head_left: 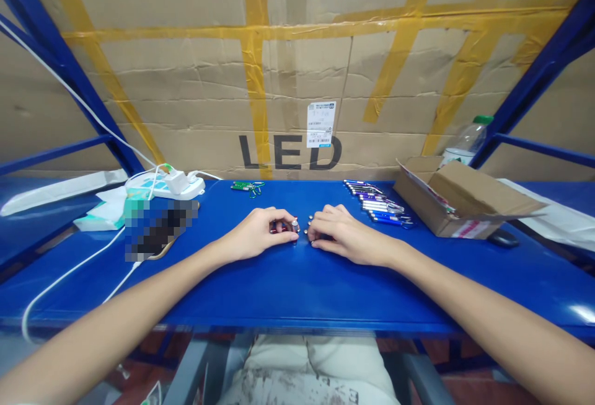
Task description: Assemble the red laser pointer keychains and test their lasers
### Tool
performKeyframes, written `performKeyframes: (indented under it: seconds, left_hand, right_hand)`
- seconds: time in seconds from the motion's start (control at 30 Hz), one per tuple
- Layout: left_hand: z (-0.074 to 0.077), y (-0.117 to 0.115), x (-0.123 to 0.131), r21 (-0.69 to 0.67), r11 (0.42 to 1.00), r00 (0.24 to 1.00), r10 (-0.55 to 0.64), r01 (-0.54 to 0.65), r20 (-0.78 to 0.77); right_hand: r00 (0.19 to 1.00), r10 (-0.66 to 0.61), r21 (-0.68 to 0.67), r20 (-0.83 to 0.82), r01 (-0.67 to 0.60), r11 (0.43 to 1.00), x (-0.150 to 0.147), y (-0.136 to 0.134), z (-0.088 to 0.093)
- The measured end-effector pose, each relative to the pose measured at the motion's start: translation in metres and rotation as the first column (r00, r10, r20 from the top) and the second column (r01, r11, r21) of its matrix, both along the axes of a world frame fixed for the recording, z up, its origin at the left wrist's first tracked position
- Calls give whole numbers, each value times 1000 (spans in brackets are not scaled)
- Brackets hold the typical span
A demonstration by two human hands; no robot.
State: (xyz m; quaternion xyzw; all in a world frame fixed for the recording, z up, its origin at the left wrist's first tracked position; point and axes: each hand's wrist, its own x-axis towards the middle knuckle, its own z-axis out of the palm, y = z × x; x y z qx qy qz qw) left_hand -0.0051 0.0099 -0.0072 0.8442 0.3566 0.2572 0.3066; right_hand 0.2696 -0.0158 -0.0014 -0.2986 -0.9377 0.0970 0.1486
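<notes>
My left hand [260, 231] rests on the blue table [297, 281], fingers curled round a small red keychain flashlight [284, 227] with a silver tip. Close beside it, my right hand [335, 231] is curled in a pinch over small silver button-like pieces [309, 231] lying on the table; what it pinches is too small to make out. The two hands nearly touch at the table's middle.
A row of several blue and purple keychain flashlights [379, 204] lies right of the hands, beside an open cardboard box [460, 203] and a plastic bottle [465, 141]. A green flashlight [247, 187], a white power strip [170, 185] with cables and a blurred object [158, 228] sit left. A taped cardboard wall stands behind.
</notes>
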Motion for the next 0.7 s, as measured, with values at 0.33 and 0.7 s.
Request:
performKeyframes:
  seconds: [0.33, 0.7]
  left_hand:
    - [2, -1, 0, 28, 1000, 1000, -6, 6, -17]
    - [1, -3, 0, 27, 1000, 1000, -12, 12, -7]
  right_hand:
    - [999, -48, 56, -23, 50, 997, -2, -3, 1]
    - [979, -116, 55, -166, 127, 990, -1, -3, 1]
